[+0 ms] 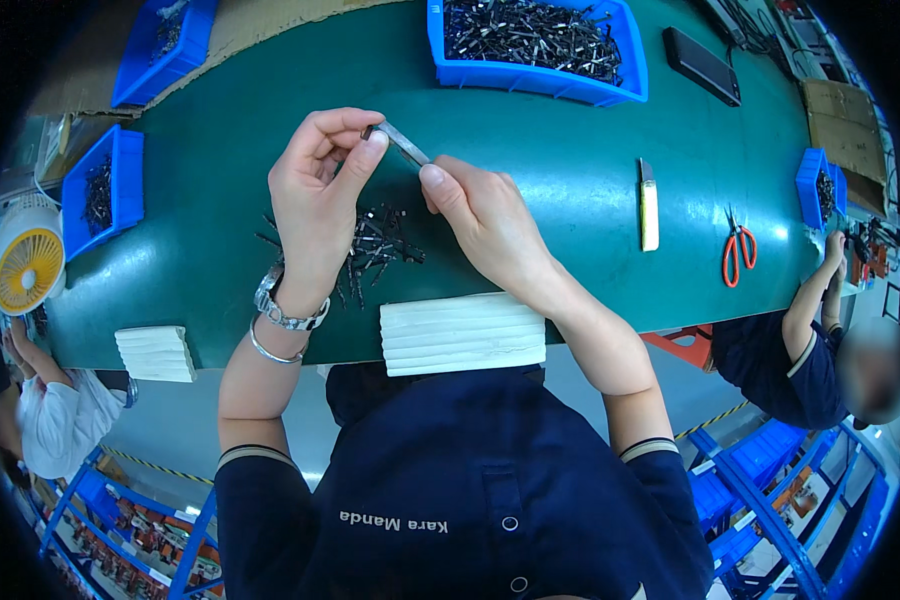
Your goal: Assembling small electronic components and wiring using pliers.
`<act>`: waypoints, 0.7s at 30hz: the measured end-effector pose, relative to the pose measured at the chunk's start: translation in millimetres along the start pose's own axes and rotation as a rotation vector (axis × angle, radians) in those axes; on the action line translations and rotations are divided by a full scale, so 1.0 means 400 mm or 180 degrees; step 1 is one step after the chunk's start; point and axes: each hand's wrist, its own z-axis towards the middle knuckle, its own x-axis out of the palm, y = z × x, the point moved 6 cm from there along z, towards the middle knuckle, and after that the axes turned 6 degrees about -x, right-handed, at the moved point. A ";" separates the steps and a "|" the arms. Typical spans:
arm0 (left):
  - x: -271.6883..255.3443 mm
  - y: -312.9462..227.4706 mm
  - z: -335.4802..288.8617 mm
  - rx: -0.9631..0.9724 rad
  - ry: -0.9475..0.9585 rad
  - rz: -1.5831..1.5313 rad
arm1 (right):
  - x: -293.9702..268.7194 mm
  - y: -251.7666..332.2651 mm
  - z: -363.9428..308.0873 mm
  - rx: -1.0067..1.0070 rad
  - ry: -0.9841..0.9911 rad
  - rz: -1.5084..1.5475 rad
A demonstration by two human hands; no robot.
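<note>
Working remotely, I judge this step to be close handling: the left hand (318,185) pinches a slim piece (407,148) by its dark end above the table (560,165), the right hand (490,212) grips the other end, and the next move calls for a steady hold. Beyond lie two pads (463,338), one uncountable heap (382,243), one scissors (739,236), one knife (649,212), at least four bins (540,79).

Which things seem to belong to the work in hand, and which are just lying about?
Apparently in the job: thin metal piece between left hand and right hand; loose dark parts; perhaps large blue bin.
Apparently lying about: scissors, yellow-handled knife, black box.
</note>
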 end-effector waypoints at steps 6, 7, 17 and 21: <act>-0.007 -0.005 -0.014 0.0094 -0.0159 -0.0041 | -0.007 0.025 -0.010 -0.0226 -0.0452 -0.0665; -0.010 -0.009 -0.015 0.0127 -0.0225 -0.0071 | -0.004 0.018 -0.006 -0.0293 -0.0456 -0.0484; -0.013 0.008 -0.004 -0.0138 -0.0176 -0.0141 | 0.013 -0.023 0.005 0.0251 0.0452 0.0837; -0.010 0.007 -0.005 -0.0077 -0.0170 -0.0165 | 0.009 -0.018 0.008 0.0106 0.0265 0.0592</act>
